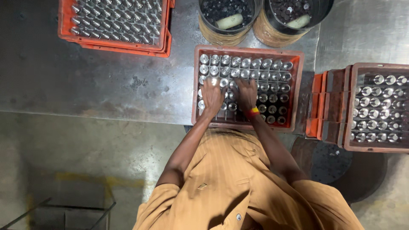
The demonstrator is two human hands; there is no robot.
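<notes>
Worn metal desk [85,81], seen from directly above, with a person in a tan shirt bending over it at lower centre of the frame. Left hand [211,97] and right hand [247,94] lie side by side, palms down, on the near left part of an orange crate [300,85] at centre frame. Fingers [211,83] are spread across the tops of upright shiny metal cylinders [264,74] standing in rows in the crate; whether either grip has closed round a piece cannot be told, since the hands cover what lies under them. A yellow and red band [252,112] circles the right wrist.

Judged from this pose, the step in hand is sorting or seating the cylinders within their rows; a following move would call for fingertip pinching of single pieces without tipping neighbours.

Outward: a second crate of like parts [377,106] at the right edge, a third orange crate [115,23] at upper left, and two round tubs of dark small parts [228,12] at upper centre.
</notes>
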